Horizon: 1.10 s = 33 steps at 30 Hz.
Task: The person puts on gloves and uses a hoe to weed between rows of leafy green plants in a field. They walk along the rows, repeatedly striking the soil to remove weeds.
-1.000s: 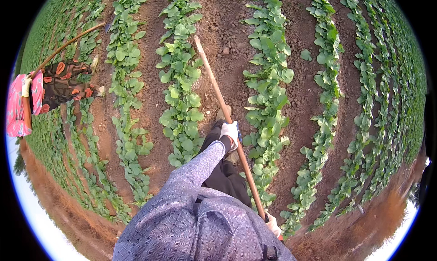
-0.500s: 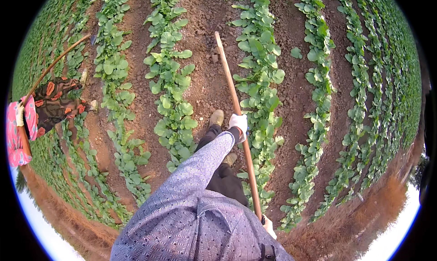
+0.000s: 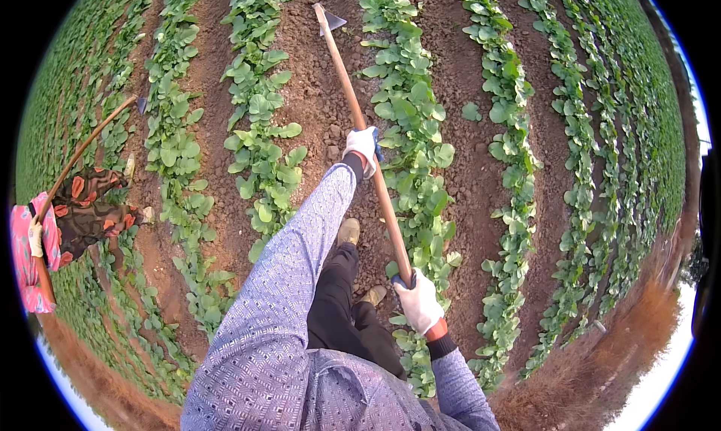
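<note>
Both my hands, in white gloves with dark blue palms, grip the long wooden handle of a hoe (image 3: 388, 209). My left hand (image 3: 363, 145) is closed round the handle farther out, at about its middle. Close to the handle's near end, my right hand (image 3: 420, 303) is wrapped round it. The hoe's grey triangular blade (image 3: 333, 22) shows at the far end, over the bare soil between two rows of leafy green plants (image 3: 413, 100). Whether the blade touches the soil I cannot tell.
My boots (image 3: 348, 232) stand in the brown furrow, close to the plant row on the right. Another row of plants (image 3: 263, 130) runs to the left. Farther left, a person in a pink top (image 3: 22, 269) holds a second hoe (image 3: 86, 145). Dry brown brush borders the field behind.
Both my hands and the hoe have moved forward and slightly left, away from my body. The blade now shows, and my right hand has come out from beside my body into fuller view.
</note>
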Available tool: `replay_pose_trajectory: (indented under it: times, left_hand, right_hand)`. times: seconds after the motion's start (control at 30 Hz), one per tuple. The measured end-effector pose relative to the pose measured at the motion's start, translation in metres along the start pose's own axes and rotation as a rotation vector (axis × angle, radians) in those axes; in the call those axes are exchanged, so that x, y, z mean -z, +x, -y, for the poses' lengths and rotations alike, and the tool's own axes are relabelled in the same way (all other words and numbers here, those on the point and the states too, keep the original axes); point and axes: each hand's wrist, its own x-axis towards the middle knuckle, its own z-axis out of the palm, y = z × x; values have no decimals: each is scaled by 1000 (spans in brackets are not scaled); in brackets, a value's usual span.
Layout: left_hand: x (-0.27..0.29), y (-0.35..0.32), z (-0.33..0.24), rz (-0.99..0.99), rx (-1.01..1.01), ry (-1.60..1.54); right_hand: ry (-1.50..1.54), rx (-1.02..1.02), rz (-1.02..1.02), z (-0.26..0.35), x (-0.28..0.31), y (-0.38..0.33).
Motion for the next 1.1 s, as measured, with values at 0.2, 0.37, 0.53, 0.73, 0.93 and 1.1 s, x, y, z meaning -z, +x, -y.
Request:
replay_pose_trajectory:
  times: [0.2, 0.37, 0.53, 0.73, 0.93, 1.1]
  left_hand:
    - [-16, 14, 13, 7, 32, 121]
    - [-15, -88, 95, -18, 26, 172]
    - [-5, -197, 132, 11, 133, 53]
    - [19, -253, 162, 79, 432, -21]
    - [26, -198, 122, 199, 453, -160]
    - [6, -150, 120, 126, 533, -191]
  right_hand:
    - [-9, -50, -17, 19, -4, 11]
    - [93, -178, -16, -34, 3, -109]
    - [102, -348, 54, -71, 30, -208]
    - [-101, -489, 166, -80, 65, -268]
    - [-89, -457, 152, -9, 94, -252]
    - [-94, -499, 180, -21, 112, -240]
